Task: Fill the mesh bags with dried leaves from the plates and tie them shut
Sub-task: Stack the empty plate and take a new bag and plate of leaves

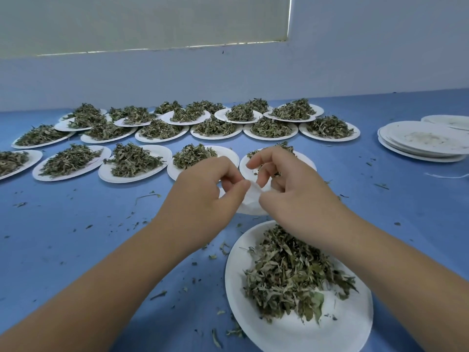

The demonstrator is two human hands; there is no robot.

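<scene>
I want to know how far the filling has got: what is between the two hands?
In the head view, a white mesh bag, pinched by the left hand and the right hand; it looks flat and empty.

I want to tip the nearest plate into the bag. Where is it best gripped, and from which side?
Probably pinch the plate's bare left rim, coming from the left: the leaves are heaped toward its far right, and the right arm crosses that side.
</scene>
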